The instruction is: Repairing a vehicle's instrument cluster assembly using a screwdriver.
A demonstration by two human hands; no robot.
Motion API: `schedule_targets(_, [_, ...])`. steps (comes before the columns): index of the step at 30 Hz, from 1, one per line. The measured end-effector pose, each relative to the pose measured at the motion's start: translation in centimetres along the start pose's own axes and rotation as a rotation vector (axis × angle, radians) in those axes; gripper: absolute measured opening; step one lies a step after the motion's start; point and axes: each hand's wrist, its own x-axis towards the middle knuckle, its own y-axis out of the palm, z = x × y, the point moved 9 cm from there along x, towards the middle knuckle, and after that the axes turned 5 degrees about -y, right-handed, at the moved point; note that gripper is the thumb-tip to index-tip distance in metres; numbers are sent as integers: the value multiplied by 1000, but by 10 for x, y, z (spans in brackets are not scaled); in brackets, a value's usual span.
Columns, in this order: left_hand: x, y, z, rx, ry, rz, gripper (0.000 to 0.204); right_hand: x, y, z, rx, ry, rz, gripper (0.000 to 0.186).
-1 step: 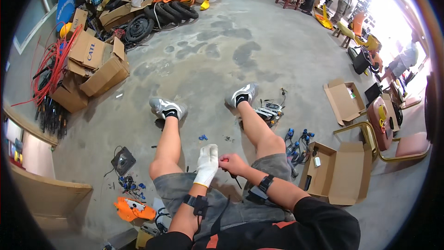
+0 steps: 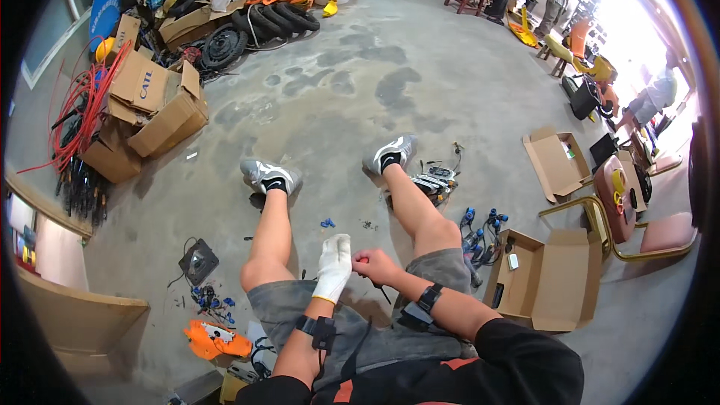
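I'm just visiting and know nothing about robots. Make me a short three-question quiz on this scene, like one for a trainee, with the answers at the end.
1. True or false: the person's left hand is bare.

2. Which colour shows on the object in the right hand?
A. Green
B. Red
C. White

3. Fill in the blank: the orange part on the floor lies on the person's ____ side.

Key:
1. False; it wears a white glove.
2. B.
3. Left.
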Motion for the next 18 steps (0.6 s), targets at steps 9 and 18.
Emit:
schedule_targets(9, [5,15,54,-89,-444,215,52,-9,-1,42,-317,-374,-137,21])
schedule_targets(18, [-6,29,47,-226,-600,391,55,-11,-1,26,-483,-510,-97,18])
